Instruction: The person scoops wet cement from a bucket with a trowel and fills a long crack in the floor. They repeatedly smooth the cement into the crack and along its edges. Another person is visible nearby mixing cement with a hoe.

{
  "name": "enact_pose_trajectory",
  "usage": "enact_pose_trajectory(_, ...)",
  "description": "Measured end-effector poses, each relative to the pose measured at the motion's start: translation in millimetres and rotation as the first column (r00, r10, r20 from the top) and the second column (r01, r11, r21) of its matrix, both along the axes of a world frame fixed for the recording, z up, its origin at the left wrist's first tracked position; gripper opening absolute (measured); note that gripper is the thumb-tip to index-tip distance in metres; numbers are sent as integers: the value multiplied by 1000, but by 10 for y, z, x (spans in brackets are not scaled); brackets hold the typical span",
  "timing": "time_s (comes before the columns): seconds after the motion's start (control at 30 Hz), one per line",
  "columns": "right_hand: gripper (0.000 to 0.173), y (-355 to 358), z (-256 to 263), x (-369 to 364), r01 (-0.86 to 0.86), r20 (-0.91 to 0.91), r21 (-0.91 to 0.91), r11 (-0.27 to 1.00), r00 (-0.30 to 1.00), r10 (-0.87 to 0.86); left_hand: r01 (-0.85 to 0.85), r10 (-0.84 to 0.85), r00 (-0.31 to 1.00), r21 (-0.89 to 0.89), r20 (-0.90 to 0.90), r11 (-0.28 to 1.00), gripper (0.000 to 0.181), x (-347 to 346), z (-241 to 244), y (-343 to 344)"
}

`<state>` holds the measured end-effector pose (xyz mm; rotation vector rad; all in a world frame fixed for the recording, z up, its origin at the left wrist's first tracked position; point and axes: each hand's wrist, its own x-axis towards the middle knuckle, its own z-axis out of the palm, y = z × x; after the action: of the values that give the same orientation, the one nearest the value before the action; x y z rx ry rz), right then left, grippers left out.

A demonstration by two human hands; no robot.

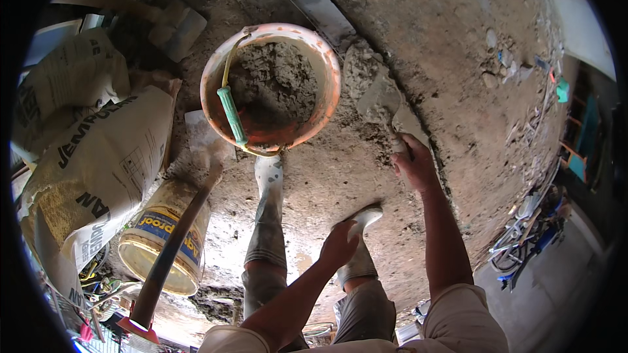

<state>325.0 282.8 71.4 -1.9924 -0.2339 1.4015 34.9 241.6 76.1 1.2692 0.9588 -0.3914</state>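
Note:
My right hand (414, 162) is closed around the handle of a trowel (379, 100). Its blade lies against grey wet mortar (362, 66) on a narrow strip along a dark groove in the ground. My left hand (339, 245) appears in front of my right rubber boot (365, 215), with nothing visible in it; whether it touches the boot is unclear. To the left of the trowel stands an orange bucket (333, 78), partly filled with mortar (274, 73). The bucket's handle with a green grip (231, 115) crosses its left side.
On the left are printed sacks (113, 132), a tipped plastic pail (167, 235) and a long-handled tool (176, 240) with a flat blade. A second wooden-handled tool (179, 29) lies beyond them. Metal and cable clutter (525, 235) sits at the right, near small debris (505, 68).

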Motion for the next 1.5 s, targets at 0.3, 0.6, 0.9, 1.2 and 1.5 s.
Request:
enact_pose_trajectory(0.3,47,476,-1088,165,-187,780,-379,906,463,422,30,-32,999,-87,-19,996,45,30,19,43)
enact_pose_trajectory(0.6,45,-46,-1363,-269,134,533,-242,961,846,16,56,-57,998,-38,-38,998,47,0,8,7)
enact_pose_trajectory(0.9,54,903,-1597,-395,78,446,-401,913,887,121,90,-97,993,-99,-62,991,44,-5,22,-13)
enact_pose_trajectory(1.2,54,120,-1897,-698,203,592,-201,958,804,-46,103,-111,992,-103,-66,989,44,64,60,25)
enact_pose_trajectory(1.5,44,1353,-2125,-560,-107,519,-57,993,846,121,118,-128,987,-104,-98,988,44,-5,21,-60)
